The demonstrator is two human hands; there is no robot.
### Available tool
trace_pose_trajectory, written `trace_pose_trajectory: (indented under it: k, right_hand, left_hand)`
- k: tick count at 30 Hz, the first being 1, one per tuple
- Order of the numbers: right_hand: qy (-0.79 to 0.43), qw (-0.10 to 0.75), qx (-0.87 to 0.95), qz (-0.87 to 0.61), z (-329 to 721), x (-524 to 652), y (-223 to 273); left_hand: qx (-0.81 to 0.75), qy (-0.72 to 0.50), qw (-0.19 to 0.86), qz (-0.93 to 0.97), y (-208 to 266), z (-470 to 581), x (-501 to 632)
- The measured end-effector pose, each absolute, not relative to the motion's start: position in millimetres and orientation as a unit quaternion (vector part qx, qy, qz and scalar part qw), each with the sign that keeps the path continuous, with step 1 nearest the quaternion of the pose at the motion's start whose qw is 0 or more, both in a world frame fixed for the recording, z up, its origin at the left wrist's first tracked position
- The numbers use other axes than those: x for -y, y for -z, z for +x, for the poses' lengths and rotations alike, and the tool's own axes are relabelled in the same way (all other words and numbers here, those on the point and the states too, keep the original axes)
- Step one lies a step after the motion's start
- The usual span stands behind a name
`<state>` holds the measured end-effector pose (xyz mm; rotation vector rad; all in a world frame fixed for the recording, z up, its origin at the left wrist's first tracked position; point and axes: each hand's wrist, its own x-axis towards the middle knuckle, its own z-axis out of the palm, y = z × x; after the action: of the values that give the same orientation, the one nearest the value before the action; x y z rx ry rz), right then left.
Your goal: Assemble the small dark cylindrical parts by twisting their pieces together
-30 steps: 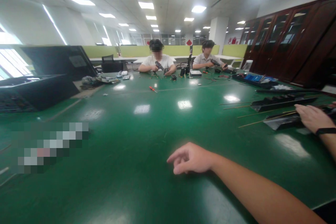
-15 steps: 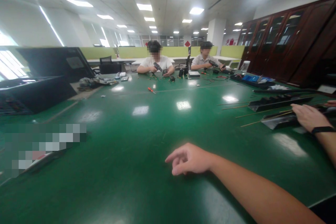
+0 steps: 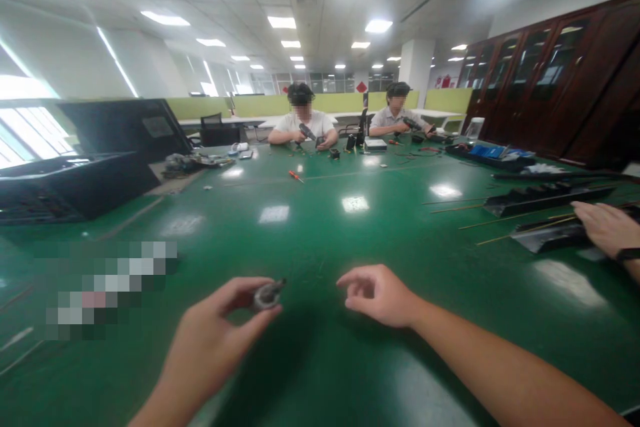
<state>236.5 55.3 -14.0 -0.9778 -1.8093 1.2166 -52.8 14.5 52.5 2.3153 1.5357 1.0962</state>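
Note:
My left hand (image 3: pixel 215 327) has come in at the bottom and pinches a small round grey part (image 3: pixel 267 295) between thumb and fingers. A short dark stub sticks out of that part; its exact kind is too blurred to make out. To its right, my right hand (image 3: pixel 380 297) hovers above the green table (image 3: pixel 320 367). Its fingers are loosely curved, with a gap to the thumb, and nothing shows in them. The two hands are a short distance apart.
At the right, another person's hand (image 3: pixel 607 227) rests by black metal channels (image 3: pixel 550 235) and thin rods (image 3: pixel 487 221). Two people with power drills (image 3: pixel 307 131) sit across the table. An orange screwdriver (image 3: pixel 295 176) lies mid-table. A black case (image 3: pixel 95 180) stands left.
My left hand has entered from below, holding the small round grey part. My right hand keeps nearly the same pose. The view has shifted slightly to the left.

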Motion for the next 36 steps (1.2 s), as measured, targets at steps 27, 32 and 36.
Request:
trace_pose_trajectory:
  k: [27,32,36]
  right_hand:
    - [-0.224,0.407,0.816,-0.345,233,-36,4]
    - [-0.227,0.414,0.816,-0.333,232,-37,5]
    - [-0.231,0.408,0.818,-0.334,232,-38,3]
  left_hand:
    - [-0.399,-0.382,0.128,0.823,-5,15,-22]
    - [-0.417,-0.388,0.13,0.811,-4,14,-25]
    - [-0.419,-0.384,0.135,0.811,-3,13,-26]
